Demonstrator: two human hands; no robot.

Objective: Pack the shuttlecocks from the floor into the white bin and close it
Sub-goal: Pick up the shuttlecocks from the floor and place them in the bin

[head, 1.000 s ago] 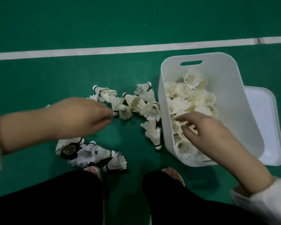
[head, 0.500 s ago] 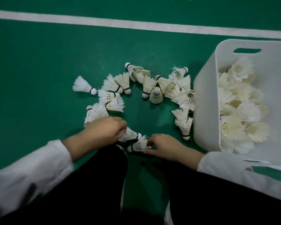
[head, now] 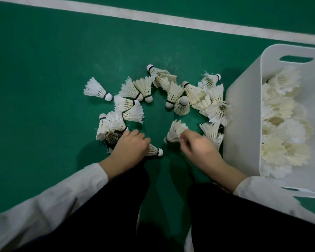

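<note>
Floor: green sports court floor (head: 44, 70) with a white painted line (head: 171, 20) across the far side, as I saw it on my feed.
Bin: white plastic bin (head: 242, 124) with a slot handle stood open at the right, part filled with packed feather shuttlecocks (head: 284, 124).
Loose pile: scattered white feather shuttlecocks (head: 171, 93) lay on the floor just left of the bin.
Left hand: left hand (head: 129, 148) had its fingers curled over 1 cork-tipped shuttlecock (head: 154, 150). The cork stuck out to the right, and a dark worn shuttlecock (head: 112, 138) touched the hand.
Right hand: right hand (head: 200, 150) pinched the feather skirt of 1 tilted shuttlecock (head: 175, 131). It was blurred, so I could not tell whether it had left the floor.
</note>
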